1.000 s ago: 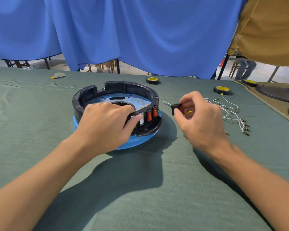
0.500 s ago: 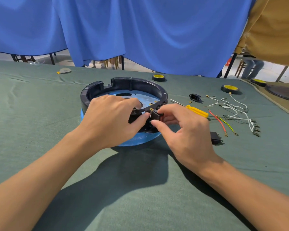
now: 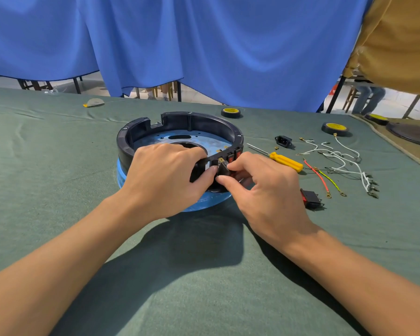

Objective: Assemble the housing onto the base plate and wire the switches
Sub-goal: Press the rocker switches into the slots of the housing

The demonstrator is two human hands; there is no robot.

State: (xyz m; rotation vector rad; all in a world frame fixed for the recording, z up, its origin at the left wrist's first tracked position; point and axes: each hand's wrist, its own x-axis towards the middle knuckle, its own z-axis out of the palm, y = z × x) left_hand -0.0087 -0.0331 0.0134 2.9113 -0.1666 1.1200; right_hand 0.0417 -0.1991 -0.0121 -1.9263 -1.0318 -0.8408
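Seated flat on a round blue base plate on the green cloth counter: a glossy black plastic ring housing, open side up, notched at its far wall, two red rocker switches set in its near-right wall. Gripped at that near wall by the left hand, fingers curled over the rim; just beside its thumb, pinched between thumb and forefinger of the right hand, a small boxy black switch, brass terminal uppermost, against the wall. Right of the housing, well apart: a yellow-handled screwdriver, steel shaft aimed at the housing, a spare switch, loose thin wires.
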